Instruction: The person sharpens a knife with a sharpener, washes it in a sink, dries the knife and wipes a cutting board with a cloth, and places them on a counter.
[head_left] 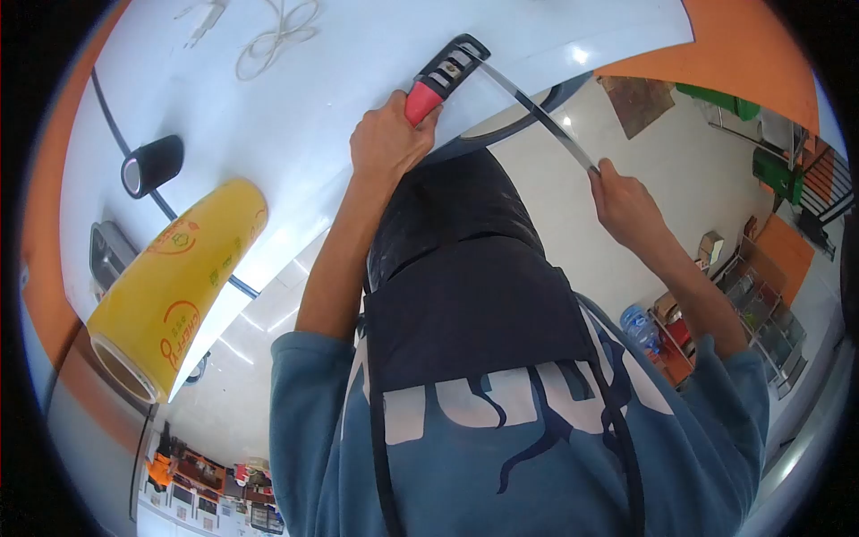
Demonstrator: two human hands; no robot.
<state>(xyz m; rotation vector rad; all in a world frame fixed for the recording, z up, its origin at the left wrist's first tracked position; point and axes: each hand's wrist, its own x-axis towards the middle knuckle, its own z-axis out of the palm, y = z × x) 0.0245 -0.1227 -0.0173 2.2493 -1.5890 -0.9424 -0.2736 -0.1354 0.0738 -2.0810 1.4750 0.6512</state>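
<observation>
My left hand [391,139] is closed around the red handle of a knife sharpener [450,69], which rests on the white table near its front edge. The sharpener's body is black with several metallic slots along it. In my right hand [626,204] is a long, narrow knife [548,119], its handle mostly hidden by my fingers. The blade's far end meets the slot at the sharpener's outer end, and the rest of the blade slants down to the right past the table edge.
A large yellow printed roll [183,282] lies on the left of the white table [295,125]. Near it are a black cylinder [154,166], a grey tray [112,251] and a dark cable. A white cord [277,40] and plug lie at the back. Shelves [761,304] stand at right.
</observation>
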